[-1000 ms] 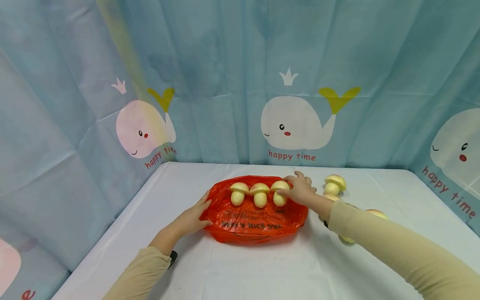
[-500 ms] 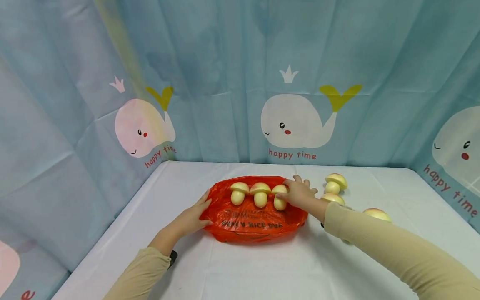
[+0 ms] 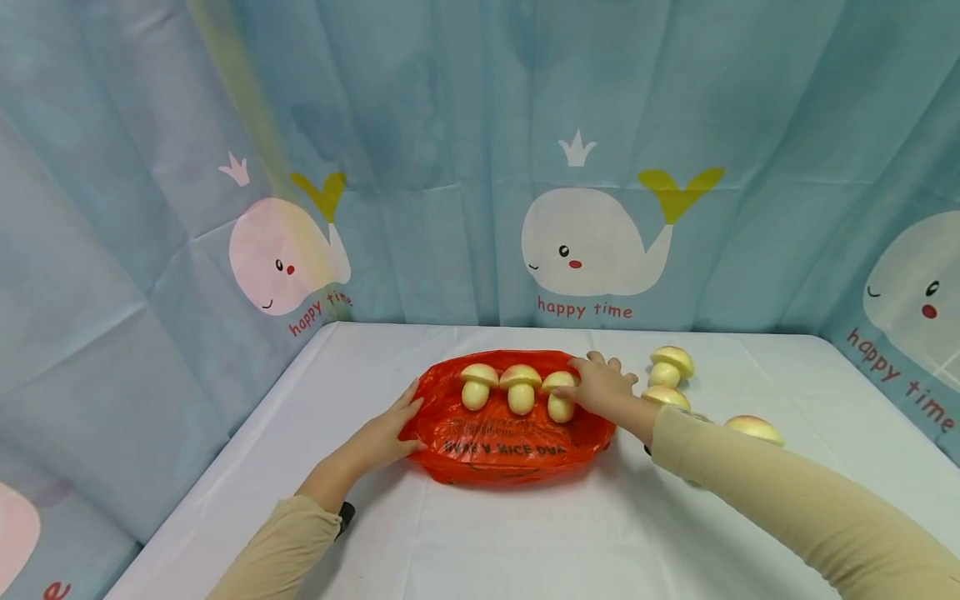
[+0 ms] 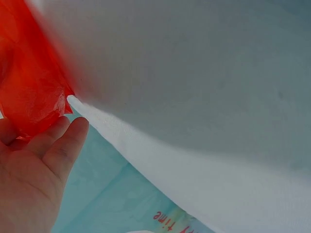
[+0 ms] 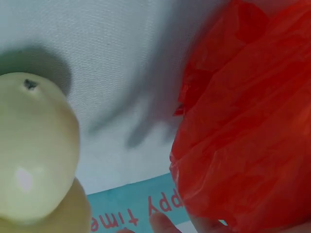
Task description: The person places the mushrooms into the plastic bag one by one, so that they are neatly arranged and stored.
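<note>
A blue curtain (image 3: 465, 158) hung behind the right grip (image 3: 603, 387).
One printed white whale (image 3: 588, 242) showed beyond that grip, and a white surface (image 3: 525, 542) spread below it.

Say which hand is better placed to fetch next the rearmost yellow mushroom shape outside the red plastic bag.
Probably the right hand: it's closer to that mushroom shape; the left hand touches the opposite side of the bag.

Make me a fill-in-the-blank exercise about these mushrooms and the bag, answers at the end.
The bag is coloured ____.
Against it lies a row of ____ mushrooms.
The hand nearer those mushrooms is the person's ____ one.
Under the middle whale, the curtain's words read "happy ____".
Missing words: red; three; right; time.
</note>
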`<state>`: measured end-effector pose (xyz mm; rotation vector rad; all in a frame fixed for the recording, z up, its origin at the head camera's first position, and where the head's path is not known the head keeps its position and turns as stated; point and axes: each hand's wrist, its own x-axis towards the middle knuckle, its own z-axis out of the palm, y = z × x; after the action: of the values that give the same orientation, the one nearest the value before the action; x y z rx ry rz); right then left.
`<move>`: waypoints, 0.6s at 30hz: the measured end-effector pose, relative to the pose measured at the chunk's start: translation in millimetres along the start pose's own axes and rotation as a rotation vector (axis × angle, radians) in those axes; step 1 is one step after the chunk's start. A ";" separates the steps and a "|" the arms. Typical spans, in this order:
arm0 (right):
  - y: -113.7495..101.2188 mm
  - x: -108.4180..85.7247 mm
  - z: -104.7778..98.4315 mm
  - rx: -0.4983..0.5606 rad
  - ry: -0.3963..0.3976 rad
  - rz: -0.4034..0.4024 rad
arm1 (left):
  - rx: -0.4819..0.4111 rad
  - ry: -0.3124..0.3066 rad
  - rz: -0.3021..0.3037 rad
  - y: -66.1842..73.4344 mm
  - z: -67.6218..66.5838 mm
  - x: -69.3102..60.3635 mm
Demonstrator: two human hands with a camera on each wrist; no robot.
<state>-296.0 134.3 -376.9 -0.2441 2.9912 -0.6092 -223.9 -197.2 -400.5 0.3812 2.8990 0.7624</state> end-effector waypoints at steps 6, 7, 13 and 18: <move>6.3 -0.5 -2.7 0.023 -0.006 -0.009 | -0.009 0.001 0.003 -1.0 1.1 0.5; 7.2 -0.5 -2.9 0.025 -0.008 -0.011 | -0.011 0.001 0.002 -1.0 1.2 0.5; 10.3 0.9 -3.1 0.028 -0.025 -0.028 | -0.020 -0.003 -0.003 -0.3 1.6 0.4; 9.3 4.6 -3.4 0.009 -0.043 -0.056 | -0.009 0.002 0.000 0.8 1.3 0.4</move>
<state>-302.2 143.3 -377.7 -0.3374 2.9487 -0.6150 -223.9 -195.9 -401.3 0.3793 2.8962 0.7756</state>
